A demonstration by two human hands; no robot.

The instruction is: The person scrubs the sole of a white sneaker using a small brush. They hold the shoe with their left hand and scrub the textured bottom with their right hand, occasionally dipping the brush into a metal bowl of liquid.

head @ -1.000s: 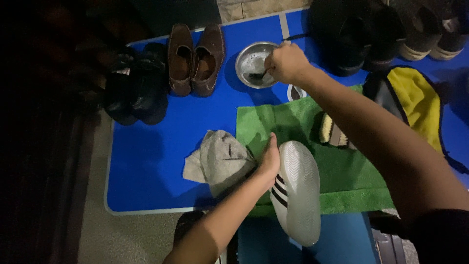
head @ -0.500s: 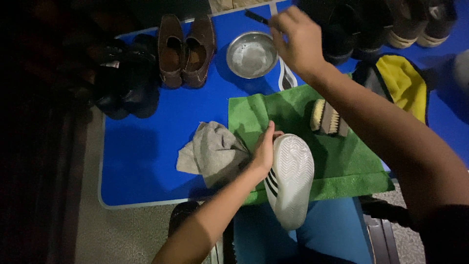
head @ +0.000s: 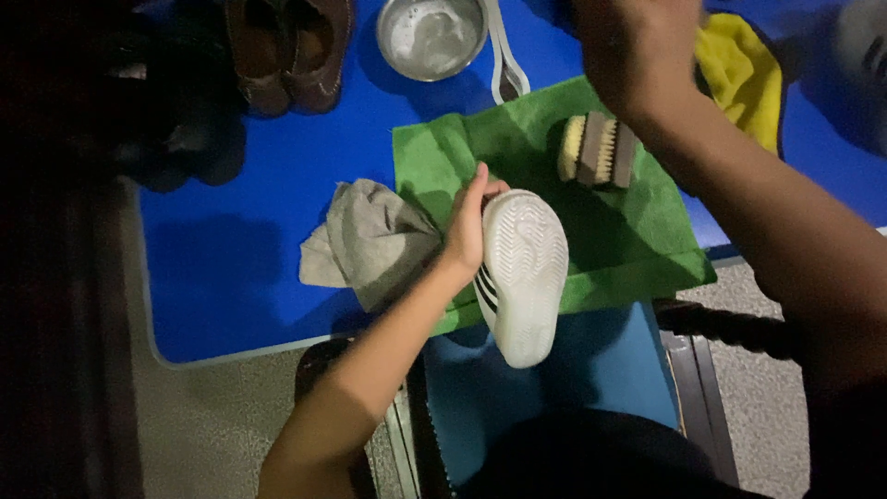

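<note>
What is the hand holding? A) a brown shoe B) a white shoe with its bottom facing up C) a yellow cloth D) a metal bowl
B: the left hand grips a white shoe whose pale sole faces up, over the green towel.

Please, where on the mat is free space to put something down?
Bare blue mat lies left of the grey cloth, below the brown shoes. Crowded: the green towel carries brushes, and the left hand holds the white sneaker.

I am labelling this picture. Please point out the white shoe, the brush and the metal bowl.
white shoe [head: 523, 268], head view, middle of its sole.
brush [head: 596, 150], head view, on its bristles.
metal bowl [head: 431, 35], head view, inside bottom.
</note>
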